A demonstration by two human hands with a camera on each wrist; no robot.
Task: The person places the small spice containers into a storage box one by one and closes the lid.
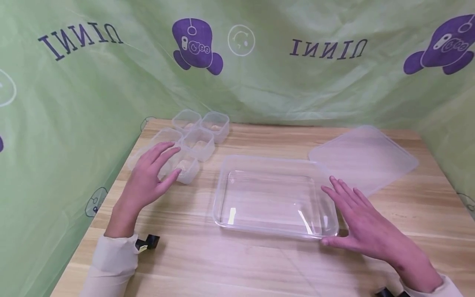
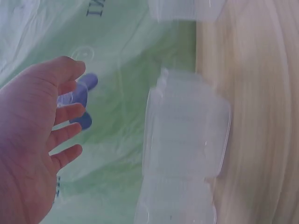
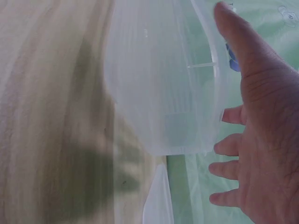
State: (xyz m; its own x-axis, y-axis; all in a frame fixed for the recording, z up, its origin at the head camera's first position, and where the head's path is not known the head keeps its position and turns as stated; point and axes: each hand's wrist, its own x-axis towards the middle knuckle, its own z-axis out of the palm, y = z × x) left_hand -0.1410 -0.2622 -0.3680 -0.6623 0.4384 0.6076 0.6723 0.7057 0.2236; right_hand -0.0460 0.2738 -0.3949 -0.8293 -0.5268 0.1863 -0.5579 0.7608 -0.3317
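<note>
A large clear rectangular container point(image 1: 271, 231) sits uncovered on the wooden table, nothing inside it. At its right end is my right hand point(image 1: 365, 225), fingers spread and extended, with no object in its grasp; the right wrist view shows the palm point(image 3: 271, 140) beside the container wall point(image 3: 154, 84). My left hand point(image 1: 148, 177) hovers over a group of small clear cups at the table's left, fingers apart and holding nothing. The nearest cup point(image 1: 191, 173) is partly behind its thumb. In the left wrist view several small cups point(image 2: 187, 126) stand in a row past the hand.
A flat translucent lid point(image 1: 363, 156) lies behind and right of the large container, its near edge partly behind the container and hand. Farther back stand two more small cups, one of them a back cup point(image 1: 220, 132). Green printed cloth point(image 1: 267, 90) hangs around the wooden table point(image 1: 237, 268).
</note>
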